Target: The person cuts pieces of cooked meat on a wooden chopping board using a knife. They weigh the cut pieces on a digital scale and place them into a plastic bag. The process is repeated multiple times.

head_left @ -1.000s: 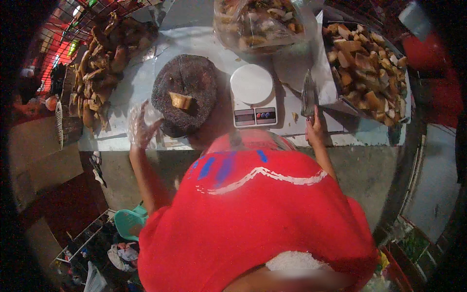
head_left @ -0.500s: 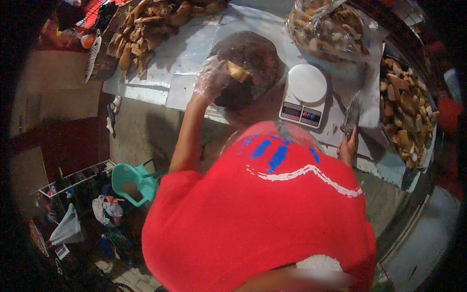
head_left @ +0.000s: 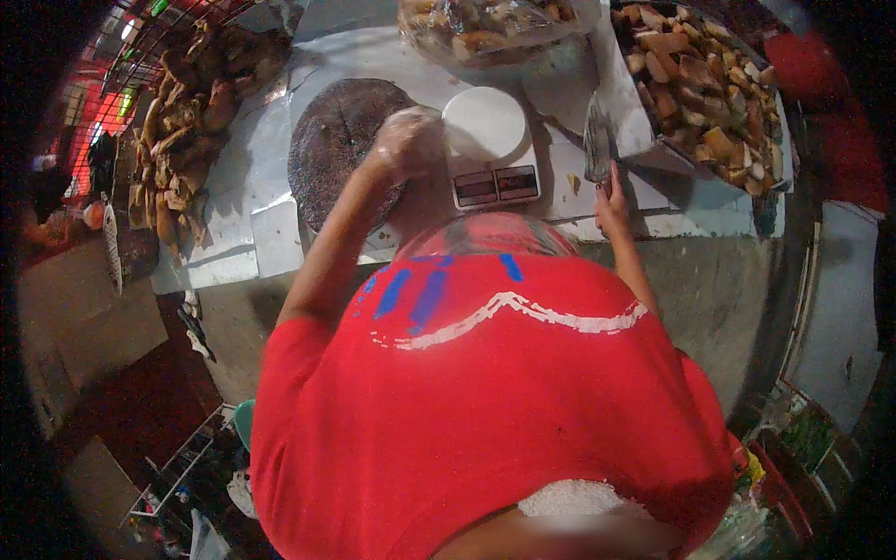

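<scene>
At the front edge of the table (head_left: 219, 269), a knife (head_left: 598, 154) is gripped in the right hand (head_left: 611, 207), its blade pointed outward, seemingly to be held clear of the body. The left hand (head_left: 408, 145) is covered by a clear glove (head_left: 401, 135), probably for cleanliness, and appears curled; whether anything is grasped there cannot be told. Under and left of that hand a round dark block (head_left: 327, 154) is set; just right of the hand a white scale (head_left: 485, 123) is placed, apparently for easy reach from either grip. Farther left, browned pieces (head_left: 187, 126) are heaped. Beyond the right grip, cut chunks (head_left: 705, 79) are contained by a box (head_left: 618, 107), presumably against scattering; beyond the left grip, a filled clear bag (head_left: 490, 42) is set
</scene>
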`<action>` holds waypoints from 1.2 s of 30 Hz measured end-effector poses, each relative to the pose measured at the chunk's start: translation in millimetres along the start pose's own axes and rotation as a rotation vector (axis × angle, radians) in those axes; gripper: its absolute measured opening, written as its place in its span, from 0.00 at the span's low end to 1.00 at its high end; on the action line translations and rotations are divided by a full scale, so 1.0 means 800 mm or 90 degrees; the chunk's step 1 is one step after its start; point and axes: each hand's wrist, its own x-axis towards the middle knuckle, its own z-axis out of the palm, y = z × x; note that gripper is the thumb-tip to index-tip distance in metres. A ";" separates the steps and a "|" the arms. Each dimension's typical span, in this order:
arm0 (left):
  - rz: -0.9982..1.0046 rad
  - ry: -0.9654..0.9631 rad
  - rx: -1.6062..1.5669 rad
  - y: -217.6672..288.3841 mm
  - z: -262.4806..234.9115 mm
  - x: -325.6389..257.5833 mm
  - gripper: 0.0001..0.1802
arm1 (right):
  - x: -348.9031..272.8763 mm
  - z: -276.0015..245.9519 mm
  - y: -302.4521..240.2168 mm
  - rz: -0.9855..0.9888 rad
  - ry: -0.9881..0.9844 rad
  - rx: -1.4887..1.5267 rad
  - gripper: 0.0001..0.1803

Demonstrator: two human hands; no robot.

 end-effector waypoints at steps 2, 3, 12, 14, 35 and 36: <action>-0.028 -0.044 0.069 0.024 0.036 0.044 0.06 | 0.011 -0.005 0.007 -0.142 0.070 -0.120 0.36; -0.038 -0.048 0.071 0.032 0.050 0.063 0.06 | 0.016 -0.007 0.013 -0.180 0.081 -0.126 0.36; -0.063 0.085 -0.043 0.024 -0.001 0.044 0.34 | 0.031 -0.001 0.042 -0.201 0.092 -0.049 0.36; -0.167 0.151 -0.095 0.024 -0.039 0.005 0.36 | 0.029 -0.006 0.036 -0.133 0.075 -0.041 0.35; -0.362 0.470 -0.175 0.007 -0.111 -0.194 0.37 | -0.007 -0.009 -0.026 -0.361 0.195 -0.408 0.38; -0.373 0.513 -0.299 0.008 -0.105 -0.181 0.37 | -0.006 -0.013 -0.029 -0.275 0.148 -0.406 0.38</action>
